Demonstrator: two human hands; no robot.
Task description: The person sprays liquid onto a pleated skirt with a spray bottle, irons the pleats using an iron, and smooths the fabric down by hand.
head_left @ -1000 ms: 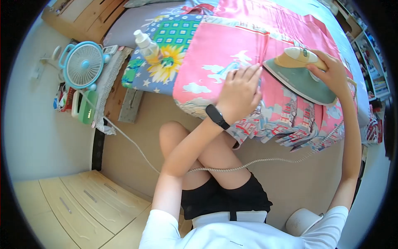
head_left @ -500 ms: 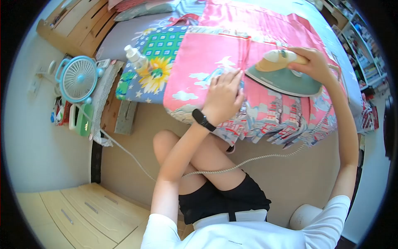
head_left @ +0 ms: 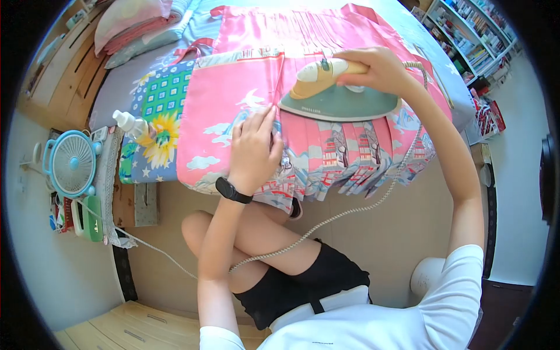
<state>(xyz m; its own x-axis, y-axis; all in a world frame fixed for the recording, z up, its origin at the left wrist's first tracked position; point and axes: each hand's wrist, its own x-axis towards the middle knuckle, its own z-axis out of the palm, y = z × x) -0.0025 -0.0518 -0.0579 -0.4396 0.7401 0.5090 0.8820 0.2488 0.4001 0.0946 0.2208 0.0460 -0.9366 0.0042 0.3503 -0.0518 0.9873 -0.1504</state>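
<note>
The person sits on the floor with crossed legs, facing the near edge of a bed. Their right hand is closed around the cream handle of a green clothes iron, which lies on a pink pleated fabric with its pointed tip toward the left. The left hand, wearing a black wristband, is laid flat and palm down on the same fabric, fingers extended and fairly close together. Its fingertips lie just beside the iron's tip, at a fold running from near to far.

The fabric is printed with white clouds and red buildings. Its near part hangs over the bed's edge in pleats, while plain pink pleats spread across the far side. A patterned cloth with a yellow sunflower extends from under its left side, and a white-capped spray bottle leans over that cloth. The iron's braided cord loops down from the right and passes across the person's legs toward the left.

Farther left, a blue-rimmed fan stands by the bed, with a green-and-white box on its near side. Pillows are piled at the far left, and a bookshelf stands at the far right.
</note>
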